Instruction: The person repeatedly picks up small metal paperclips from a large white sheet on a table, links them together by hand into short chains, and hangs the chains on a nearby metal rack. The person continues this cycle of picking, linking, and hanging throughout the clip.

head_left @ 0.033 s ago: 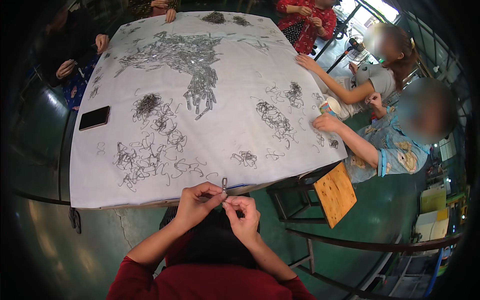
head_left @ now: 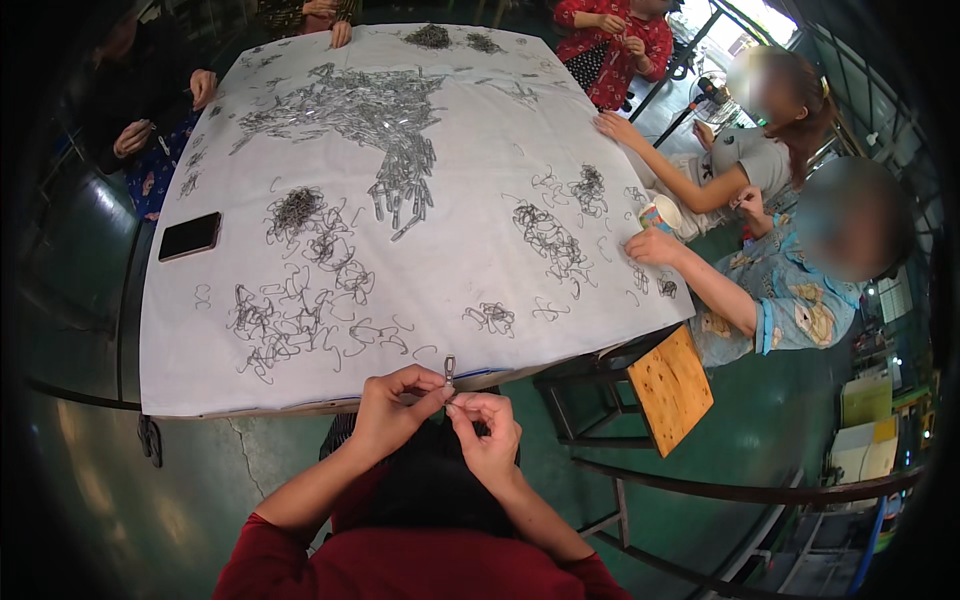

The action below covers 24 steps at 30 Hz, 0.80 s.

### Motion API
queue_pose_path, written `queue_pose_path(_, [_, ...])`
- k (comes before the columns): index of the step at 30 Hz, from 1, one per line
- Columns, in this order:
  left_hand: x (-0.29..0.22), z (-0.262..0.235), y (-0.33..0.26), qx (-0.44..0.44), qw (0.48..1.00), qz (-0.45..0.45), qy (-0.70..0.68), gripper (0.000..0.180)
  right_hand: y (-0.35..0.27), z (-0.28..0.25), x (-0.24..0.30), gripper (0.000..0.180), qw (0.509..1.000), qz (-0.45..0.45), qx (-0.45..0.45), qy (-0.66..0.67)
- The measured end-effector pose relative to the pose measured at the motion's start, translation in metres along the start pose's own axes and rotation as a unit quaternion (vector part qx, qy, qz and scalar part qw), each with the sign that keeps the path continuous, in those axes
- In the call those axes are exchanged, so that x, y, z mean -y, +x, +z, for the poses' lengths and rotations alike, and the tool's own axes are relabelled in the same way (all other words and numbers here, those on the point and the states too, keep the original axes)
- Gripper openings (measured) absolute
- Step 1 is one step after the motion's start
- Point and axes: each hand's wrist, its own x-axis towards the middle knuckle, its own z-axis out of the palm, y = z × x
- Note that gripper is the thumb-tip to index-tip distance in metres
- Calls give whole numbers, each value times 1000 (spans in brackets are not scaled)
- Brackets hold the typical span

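Just off the near edge of the table, my left hand (head_left: pixel 402 408) pinches a slim silver metal piece (head_left: pixel 450 368) with a slot in it, standing upright between thumb and forefinger. My right hand (head_left: pixel 486 436) meets it from the right, its thumb and forefinger pressed together at the lower end of the piece. Whatever the right fingertips grip is too small to make out. Bent thin wire hooks (head_left: pixel 270 325) lie loosely heaped on the white tabletop (head_left: pixel 430 270) ahead of my left hand. A smaller cluster of wire hooks (head_left: pixel 490 318) is beyond my right hand.
A long pile of similar silver pieces (head_left: pixel 400 150) covers the table's far middle. A phone (head_left: pixel 190 237) lies at the left. At the right edge are a paper cup (head_left: pixel 660 214) and a co-worker's hand (head_left: pixel 655 246). A wooden stool (head_left: pixel 672 388) stands right of me; other people sit around the table.
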Motion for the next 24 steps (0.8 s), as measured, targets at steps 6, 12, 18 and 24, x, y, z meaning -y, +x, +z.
queue_pose_path(6, [1,0,-1,-12,1000,-13,-15,11,5,2,-2,24,1000,2,-11,-6])
queue_pose_path(12, [23,-7,3,-64,979,183,59,13,1,7,-11,19,998,62,-13,-10])
queue_pose_path(18, [58,-18,5,-48,970,238,-13,11,43,-7,-6,20,996,72,32,-46])
queue_pose_path(24, [98,-22,9,-14,970,243,-25,12,142,83,9,6,946,-25,285,-150])
